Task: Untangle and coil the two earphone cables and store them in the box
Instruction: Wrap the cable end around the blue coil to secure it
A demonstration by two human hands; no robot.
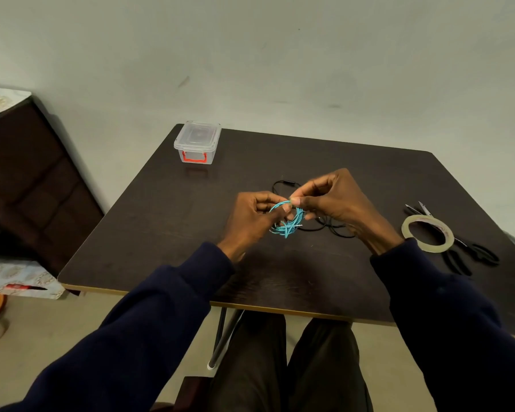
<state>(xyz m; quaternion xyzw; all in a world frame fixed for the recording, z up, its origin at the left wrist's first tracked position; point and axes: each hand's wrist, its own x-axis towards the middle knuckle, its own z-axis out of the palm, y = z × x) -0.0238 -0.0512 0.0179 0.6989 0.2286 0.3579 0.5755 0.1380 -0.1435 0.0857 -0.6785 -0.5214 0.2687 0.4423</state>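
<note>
Blue earphone cable [287, 224], hands [283, 209] covering coil

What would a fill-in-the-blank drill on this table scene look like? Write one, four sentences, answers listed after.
1. Both hands hold the coiled ____ earphone cable.
2. The black earphone cable lies on the ____.
3. The clear box has a ____ latch and its lid is on.
4. The roll of tape sits beside the black ____, near the right hand.

Answers: blue; table; red; scissors

Black cable [324, 228] partly hidden behind right hand [336, 200]; scissors [476, 251] partly under tape roll [427, 233].
</note>
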